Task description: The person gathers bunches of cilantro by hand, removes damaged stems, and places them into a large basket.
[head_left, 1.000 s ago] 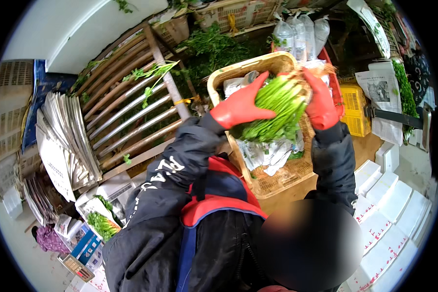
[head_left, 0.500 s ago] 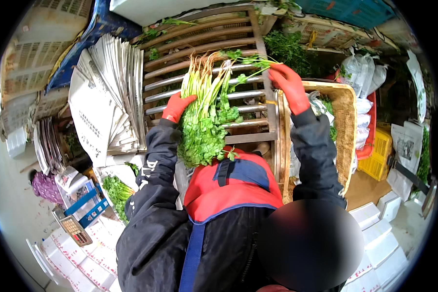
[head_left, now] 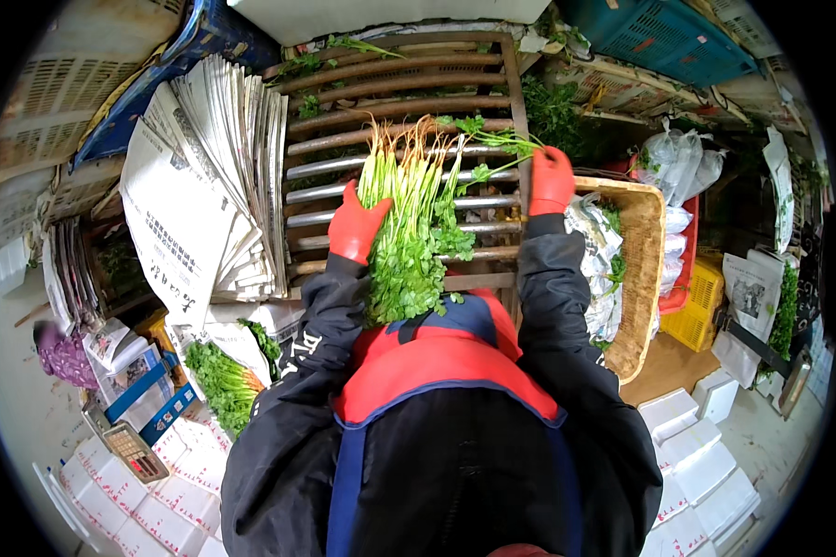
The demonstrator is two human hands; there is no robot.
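Observation:
A big bunch of leafy green herbs with pale stems and roots lies across a slatted wooden rack, roots pointing away from me. My left hand, in a red glove, presses against the bunch's left side. My right hand, also red-gloved, sits at the rack's right edge and touches a few stray leafy stems. Both dark sleeves reach up from my red and blue apron.
A stack of newspapers lies left of the rack. A woven basket with bagged greens stands at the right. More greens rest on paper at lower left. White foam boxes and a yellow crate are at lower right.
I have turned from the basket to the rack, carrying the bunch. In the last half second the bunch came down flatter on the slats and my right hand drew nearer the rack's edge.

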